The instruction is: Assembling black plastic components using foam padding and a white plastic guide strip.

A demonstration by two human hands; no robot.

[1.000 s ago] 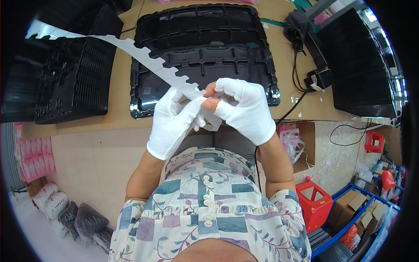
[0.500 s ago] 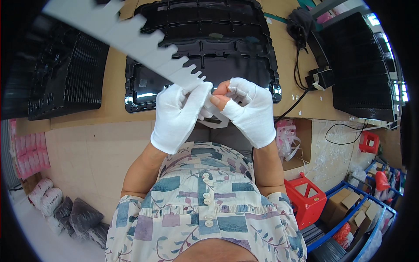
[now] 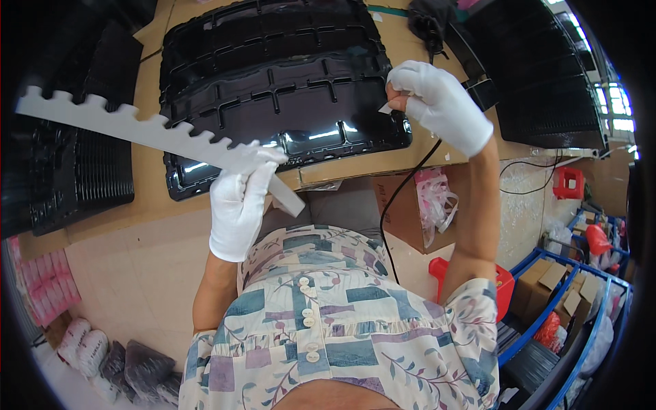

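Note:
My left hand (image 3: 234, 215), in a white glove, is closed on a long white strip (image 3: 147, 132) with a row of rounded notches along its upper edge. The strip slants up to the left, and a plain end of it sticks out below my fingers. My right hand (image 3: 447, 108), in a white glove with thumb and fingertip bare, pinches a small white piece (image 3: 385, 108), perhaps tape or a sticker. It is held over the near right corner of a glossy black plastic tray (image 3: 301, 82) with moulded ridges. My left hand is in front of the tray's near edge.
Stacks of black trays stand at the left (image 3: 102, 157) and right (image 3: 540, 82) of the cardboard-covered table (image 3: 147, 68). A black cable (image 3: 403, 184) hangs over the front edge. Below are a box (image 3: 396, 205) of clear and pink strips, a red stool (image 3: 504, 290) and a blue rack (image 3: 533, 328).
My hands have parted. My right hand has moved up and right with the small white piece; my left has lowered slightly left, swinging the notched strip flatter. The view has turned a little.

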